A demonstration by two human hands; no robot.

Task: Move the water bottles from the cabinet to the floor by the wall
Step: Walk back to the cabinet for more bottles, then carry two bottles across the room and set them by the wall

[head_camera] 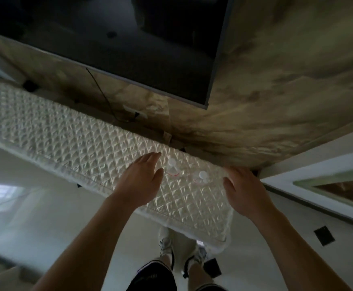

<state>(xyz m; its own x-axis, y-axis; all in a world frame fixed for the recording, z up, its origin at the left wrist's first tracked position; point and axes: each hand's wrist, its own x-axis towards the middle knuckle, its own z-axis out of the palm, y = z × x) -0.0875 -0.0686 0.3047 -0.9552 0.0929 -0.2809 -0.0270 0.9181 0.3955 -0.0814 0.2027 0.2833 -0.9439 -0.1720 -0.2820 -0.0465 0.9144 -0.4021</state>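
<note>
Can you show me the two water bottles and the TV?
Left water bottle (172, 162): head view, on its white cap.
Right water bottle (203, 175): head view, on its white cap.
TV (129, 38): head view, middle of its dark screen.

counts for you, all placed off the quilted cover (66, 127) (1 of those): 2 water bottles standing on its right end, left bottle (172, 165) and right bottle (202, 177). 2 hands over that same end, left hand (142, 179) and right hand (245, 185). 1 tv (129, 38) above the cover. 1 cable (103, 95) behind it. 2 shoes (164, 238) below its right end.
</note>
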